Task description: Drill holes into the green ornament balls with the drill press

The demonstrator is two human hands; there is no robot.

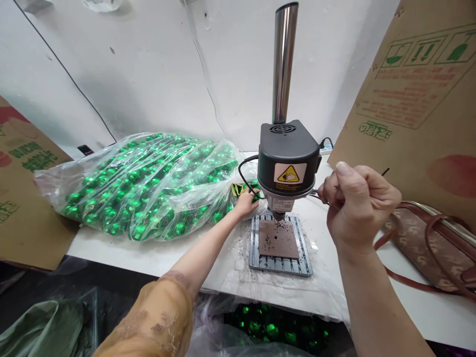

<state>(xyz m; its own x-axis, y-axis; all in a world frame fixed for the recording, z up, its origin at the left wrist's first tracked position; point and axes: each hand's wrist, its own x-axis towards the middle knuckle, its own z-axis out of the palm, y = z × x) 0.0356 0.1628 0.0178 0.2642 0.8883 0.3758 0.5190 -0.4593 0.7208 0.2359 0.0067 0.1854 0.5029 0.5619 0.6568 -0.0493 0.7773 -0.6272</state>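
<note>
A small bench drill press (288, 148) with a black motor housing stands on the white table. On its grooved metal base (282, 267) lies a brown square plate (277, 240) with a small hole, strewn with dark shavings. My right hand (353, 206) is closed in a fist around the drill press's thin lever (314, 193), to the right of the housing. At the mouth of a clear plastic bag (156, 188) full of shiny green faceted balls, my left hand (247, 202) reaches in among the balls. Its fingertips are partly hidden, so its grip is unclear.
Cardboard boxes flank the table, one at the left (29, 198) and a larger one at the right (420, 99). A patterned handbag (427, 248) with brown straps lies at the right. Below the front edge are more green balls (271, 327) in plastic.
</note>
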